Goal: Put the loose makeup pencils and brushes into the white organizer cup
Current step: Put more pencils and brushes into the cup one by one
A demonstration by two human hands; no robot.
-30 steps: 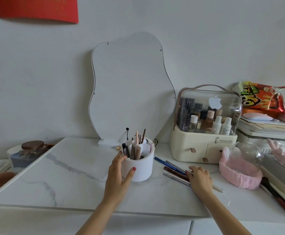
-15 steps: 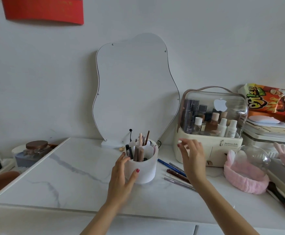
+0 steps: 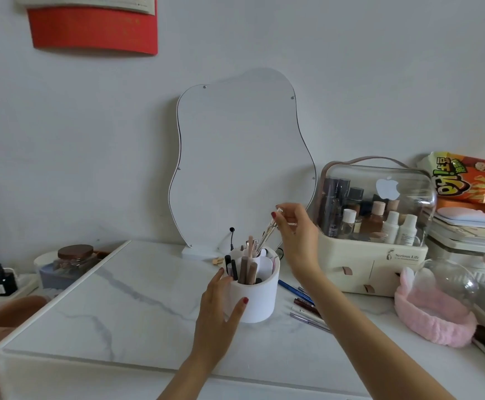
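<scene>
Right hand (image 3: 296, 226) pinched on thin silvery pencil (image 3: 268, 232), long axis slanting down-left into round white organizer cup (image 3: 257, 304) at frame centre; left hand (image 3: 218, 310) cupping its wall.

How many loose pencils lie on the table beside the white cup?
4 visible, right of the cup: blue, dark red, white, grey. The right forearm may hide more.

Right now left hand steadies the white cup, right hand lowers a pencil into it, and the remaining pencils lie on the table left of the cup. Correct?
One error: in the head view the remaining pencils lie right of the white cup. The rest stands.
</scene>
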